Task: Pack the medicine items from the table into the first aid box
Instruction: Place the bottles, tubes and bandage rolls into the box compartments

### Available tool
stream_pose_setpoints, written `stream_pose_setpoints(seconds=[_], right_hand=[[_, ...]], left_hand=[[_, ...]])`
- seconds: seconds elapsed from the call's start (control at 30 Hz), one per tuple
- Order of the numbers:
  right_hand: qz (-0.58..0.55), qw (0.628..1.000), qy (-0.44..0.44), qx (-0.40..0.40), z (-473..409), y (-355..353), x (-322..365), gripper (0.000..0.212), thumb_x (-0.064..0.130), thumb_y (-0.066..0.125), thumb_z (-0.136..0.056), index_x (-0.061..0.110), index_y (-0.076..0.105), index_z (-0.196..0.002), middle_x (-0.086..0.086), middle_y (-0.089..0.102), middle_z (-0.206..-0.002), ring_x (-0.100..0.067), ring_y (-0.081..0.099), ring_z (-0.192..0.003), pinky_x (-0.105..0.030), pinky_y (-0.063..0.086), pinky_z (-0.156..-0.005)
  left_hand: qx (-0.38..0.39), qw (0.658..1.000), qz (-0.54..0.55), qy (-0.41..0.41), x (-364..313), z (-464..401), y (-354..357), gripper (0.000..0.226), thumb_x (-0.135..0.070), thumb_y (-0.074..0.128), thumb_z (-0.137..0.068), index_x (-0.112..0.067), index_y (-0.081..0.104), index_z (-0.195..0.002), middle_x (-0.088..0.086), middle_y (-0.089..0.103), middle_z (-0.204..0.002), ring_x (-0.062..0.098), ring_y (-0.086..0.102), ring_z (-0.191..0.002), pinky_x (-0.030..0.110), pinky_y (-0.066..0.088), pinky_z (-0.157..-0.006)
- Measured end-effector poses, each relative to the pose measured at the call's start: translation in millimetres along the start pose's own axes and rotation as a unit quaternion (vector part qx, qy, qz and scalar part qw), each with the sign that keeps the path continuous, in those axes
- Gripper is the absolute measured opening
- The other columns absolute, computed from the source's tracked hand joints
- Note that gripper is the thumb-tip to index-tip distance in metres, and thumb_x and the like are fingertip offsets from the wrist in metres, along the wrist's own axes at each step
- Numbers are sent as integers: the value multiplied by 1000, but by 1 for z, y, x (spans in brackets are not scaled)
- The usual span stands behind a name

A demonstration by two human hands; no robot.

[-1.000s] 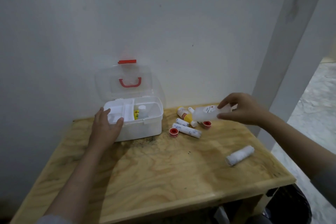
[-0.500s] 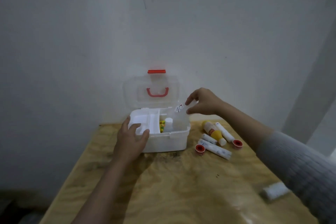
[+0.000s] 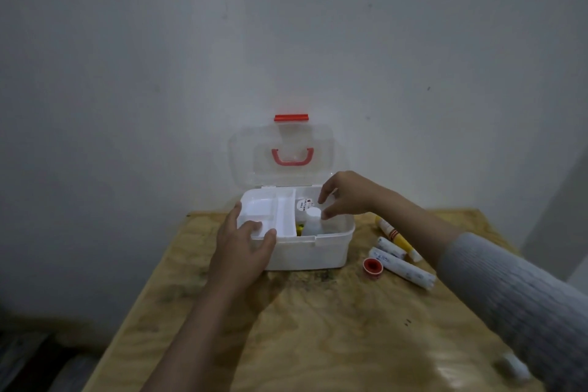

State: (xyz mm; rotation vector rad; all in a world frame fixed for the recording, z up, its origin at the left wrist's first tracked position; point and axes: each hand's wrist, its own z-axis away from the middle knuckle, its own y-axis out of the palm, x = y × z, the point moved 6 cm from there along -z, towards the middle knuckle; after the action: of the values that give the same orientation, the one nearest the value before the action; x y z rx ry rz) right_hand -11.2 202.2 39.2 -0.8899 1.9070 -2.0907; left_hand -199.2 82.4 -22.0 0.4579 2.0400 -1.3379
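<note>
The white first aid box stands open at the back of the wooden table, its clear lid with a red handle upright. My left hand grips the box's front left corner, thumb on the white inner tray. My right hand reaches over the right compartment, fingers pinching the end of a translucent labelled bottle lowered into the box. A small white-capped bottle stands inside beside it. Right of the box lie a yellow tube, two white rolls and a red tape ring.
Another white roll lies blurred near the table's front right, partly behind my grey sleeve. A plain wall rises just behind the box. The wooden table drops off at its left edge to a dark floor.
My right hand has carried the translucent bottle from the table's right side over to the box and lowered it into the right compartment. My left hand has stayed on the box.
</note>
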Motion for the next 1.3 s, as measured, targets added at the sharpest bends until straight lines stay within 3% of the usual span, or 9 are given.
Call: stream_pose_setpoints(seconds=[0.17, 0.4, 0.53, 0.63, 0.73, 0.87, 1.0, 1.2, 1.3], right_hand=[[140, 989, -35, -38, -1, 16, 10, 34, 41, 74, -72, 24, 68, -101, 1, 65, -104, -16, 57, -87, -30, 49, -71], [146, 988, -22, -48, -4, 13, 13, 45, 39, 74, -73, 9, 64, -104, -8, 66, -101, -23, 58, -92, -34, 52, -73], [57, 998, -3, -6, -9, 17, 17, 37, 18, 78, -71, 8, 65, -103, -9, 63, -106, -21, 57, -87, -24, 43, -66], [-25, 1000, 5, 16, -12, 22, 17, 40, 2, 75, -68, 9, 67, -107, -11, 66, -108, -18, 56, -83, -26, 47, -72], [-71, 997, 9, 42, -12, 27, 18, 53, -5, 72, -69, 10, 60, -118, -13, 67, -113, -22, 62, -96, -31, 52, -84], [-85, 994, 13, 67, -10, 24, 16, 55, -7, 70, -72, 9, 56, -123, -12, 66, -115, -24, 62, -102, -28, 50, -81], [-116, 993, 15, 33, 0, 6, 10, 45, -6, 66, -77, 6, 57, -119, -14, 69, -109, -21, 67, -92, -28, 55, -79], [-110, 990, 8, -94, 48, -36, -22, 32, 0, 71, -73, 9, 66, -104, -8, 70, -93, -18, 67, -83, -24, 55, -75], [-88, 991, 34, -91, 80, -40, -46, 26, 3, 72, -73, 12, 68, -98, -1, 68, -85, -9, 63, -74, -22, 52, -70]], left_hand=[[-3, 1000, 1, -10, 0, 0, 1, 48, -48, 57, -85, -17, 61, -122, -7, 23, -157, 22, 30, -139, 48, 43, -104], [2, 1000, -8, -12, 1, 0, 1, 48, -48, 56, -86, -17, 61, -122, -8, 21, -157, 21, 29, -139, 47, 42, -103], [-4, 1000, -8, -12, 1, -1, 2, 49, -49, 57, -85, -17, 61, -122, -7, 23, -157, 22, 31, -138, 47, 44, -103], [-2, 1000, -13, -10, 3, -2, 2, 49, -50, 56, -85, -18, 62, -121, -6, 23, -157, 22, 31, -138, 47, 44, -102], [-4, 1000, -13, -9, 3, -2, 3, 48, -50, 56, -85, -18, 62, -120, -6, 24, -157, 23, 33, -137, 48, 45, -102], [-6, 1000, -15, -10, 3, -2, 3, 49, -50, 56, -85, -18, 62, -120, -5, 24, -157, 23, 33, -137, 49, 46, -101], [-4, 1000, -13, -12, 2, -2, 2, 47, -49, 56, -85, -17, 62, -119, -5, 24, -157, 24, 31, -138, 49, 44, -102], [-2, 1000, -5, -7, 1, 0, 1, 47, -48, 55, -87, -14, 63, -118, -4, 23, -157, 24, 28, -139, 50, 42, -104], [-3, 1000, 0, -6, 0, 0, 1, 46, -47, 55, -87, -14, 64, -117, -3, 23, -157, 26, 28, -140, 51, 41, -104]])
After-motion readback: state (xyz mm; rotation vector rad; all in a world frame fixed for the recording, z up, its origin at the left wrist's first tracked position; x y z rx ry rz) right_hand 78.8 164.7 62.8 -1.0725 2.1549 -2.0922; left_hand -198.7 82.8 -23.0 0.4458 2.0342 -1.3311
